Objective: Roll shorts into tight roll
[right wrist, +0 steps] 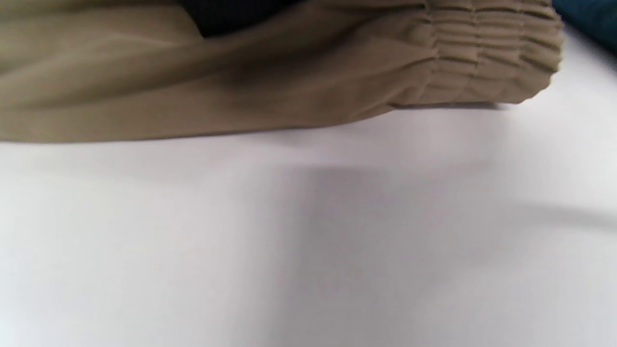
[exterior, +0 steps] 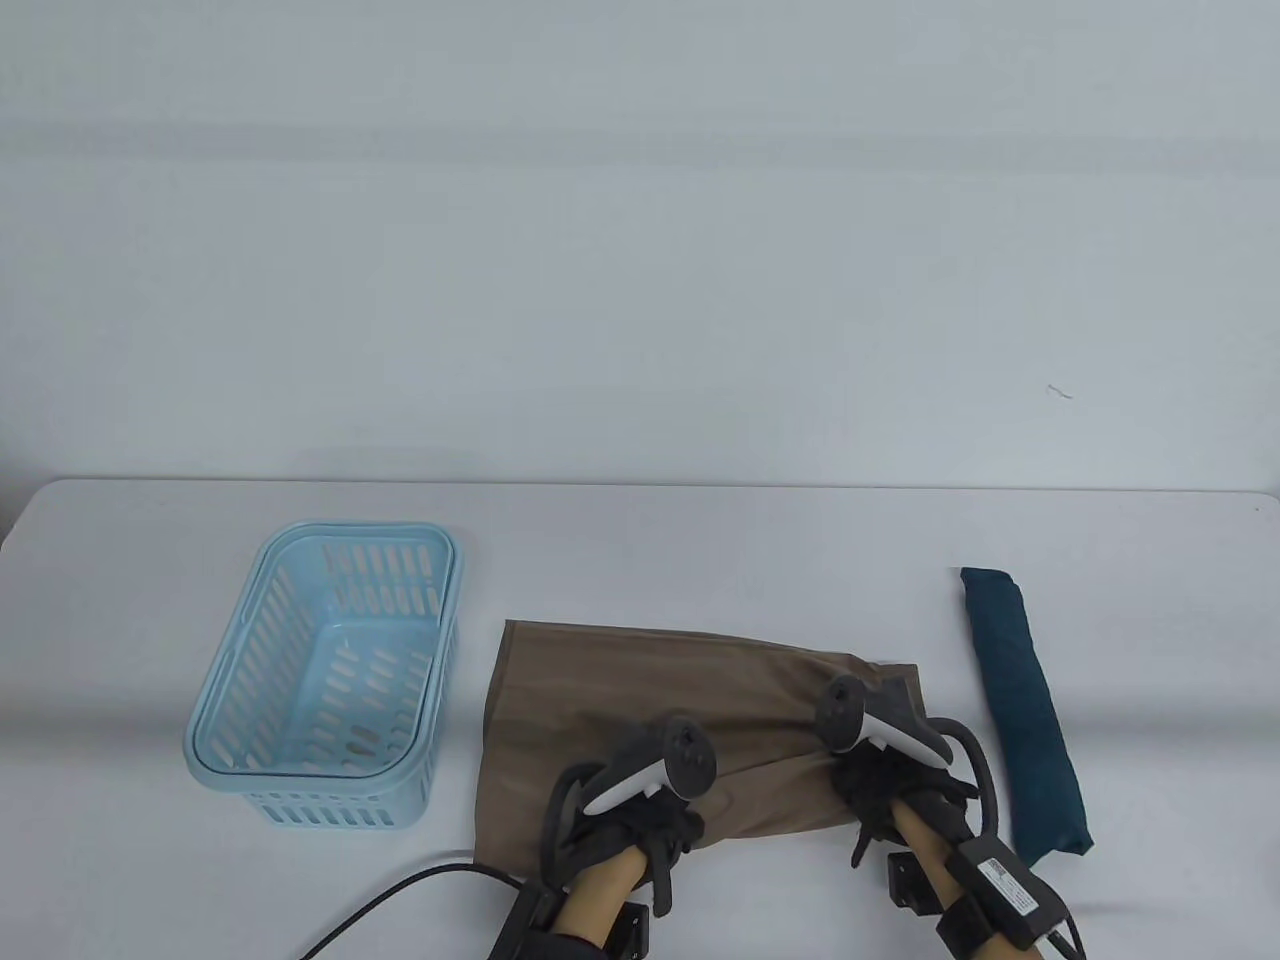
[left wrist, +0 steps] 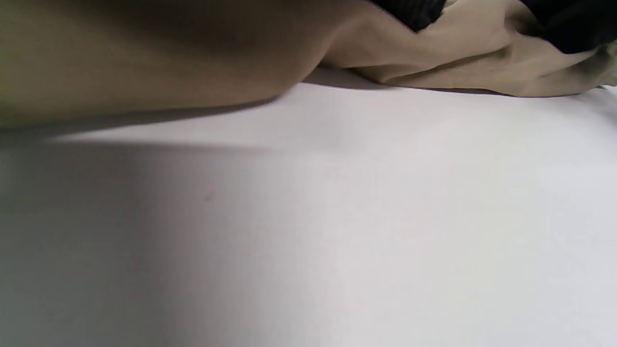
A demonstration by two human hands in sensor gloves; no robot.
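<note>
The brown shorts [exterior: 640,690] lie flat on the white table, with the elastic waistband [right wrist: 482,53] at the right end. My left hand [exterior: 655,815] grips the near edge towards the left. My right hand [exterior: 880,785] grips the near edge by the waistband, and creases run towards it. In the left wrist view the shorts' edge [left wrist: 144,58] is lifted off the table, with dark gloved fingers [left wrist: 409,9] at the top. In the right wrist view the cloth [right wrist: 241,82] hangs just above the table under the glove [right wrist: 231,14].
A light blue slotted basket [exterior: 320,800] stands on the table to the left of the shorts. A rolled dark blue cloth [exterior: 1030,710] lies to the right, close to my right hand. A black cable [exterior: 400,885] runs along the near edge at the left.
</note>
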